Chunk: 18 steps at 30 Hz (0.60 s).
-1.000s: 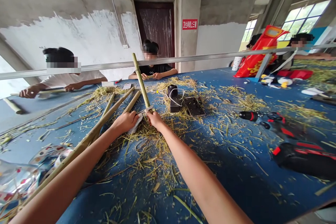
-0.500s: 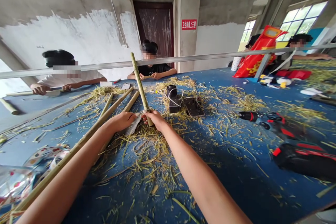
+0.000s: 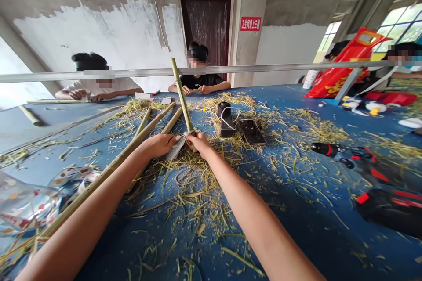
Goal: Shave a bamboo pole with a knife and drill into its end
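My right hand grips the lower part of a green bamboo pole, which rises tilted up and to the left from the blue table. My left hand is shut on a knife with a pale wrapped grip. Its blade lies against the pole just above my right hand. Two more bamboo poles lie to the left of my hands, under my left forearm. Bamboo shavings are heaped beneath both hands.
A black adapter with white cable and a dark flat box stand in shavings beyond my right hand. A cordless drill and black tool bag lie right. Co-workers sit across the table behind a metal rail.
The whole scene has shifted right and up as my head turned. The pole's lower end has moved slightly within my right hand, and the knife stays at the pole.
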### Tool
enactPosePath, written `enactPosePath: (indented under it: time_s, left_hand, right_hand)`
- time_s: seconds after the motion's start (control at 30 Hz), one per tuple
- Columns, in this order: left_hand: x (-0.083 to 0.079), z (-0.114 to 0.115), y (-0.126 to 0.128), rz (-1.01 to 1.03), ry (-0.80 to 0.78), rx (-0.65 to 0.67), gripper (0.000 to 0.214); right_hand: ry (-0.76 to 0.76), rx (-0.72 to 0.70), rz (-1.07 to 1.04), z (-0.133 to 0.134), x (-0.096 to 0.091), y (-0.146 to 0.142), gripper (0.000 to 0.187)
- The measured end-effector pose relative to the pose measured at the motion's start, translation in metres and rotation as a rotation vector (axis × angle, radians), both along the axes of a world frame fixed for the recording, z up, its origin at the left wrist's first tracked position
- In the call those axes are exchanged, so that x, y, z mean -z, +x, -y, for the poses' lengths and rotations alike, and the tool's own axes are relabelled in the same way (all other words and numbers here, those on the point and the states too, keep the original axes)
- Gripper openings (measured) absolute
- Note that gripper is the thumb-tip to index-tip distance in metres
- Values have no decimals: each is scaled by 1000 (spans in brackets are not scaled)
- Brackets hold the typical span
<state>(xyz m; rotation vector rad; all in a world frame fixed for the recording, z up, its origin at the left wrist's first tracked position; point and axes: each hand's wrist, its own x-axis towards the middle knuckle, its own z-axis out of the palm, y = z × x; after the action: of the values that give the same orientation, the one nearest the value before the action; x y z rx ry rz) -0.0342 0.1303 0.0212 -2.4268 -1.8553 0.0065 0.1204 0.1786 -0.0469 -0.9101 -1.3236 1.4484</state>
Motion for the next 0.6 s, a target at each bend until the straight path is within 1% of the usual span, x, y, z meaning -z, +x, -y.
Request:
enactPosePath:
  time_s: [0.13,0.3,0.43,0.6]
  left_hand:
    - [5,2,1,-49,66,-44,57]
    - [9,0,1,-92,95,-82,62]
    - [11,0,1,-114,114,-101,63]
    - [15,0,2,-131,154,-118,63]
  right_hand:
    - [-5,6,6,-3,2,-2,27]
    - [1,39,28,-5,4,-5,28]
    - [43,89,80,-7,7,-8,29]
    - [92,159,134,-14,15,-11,33]
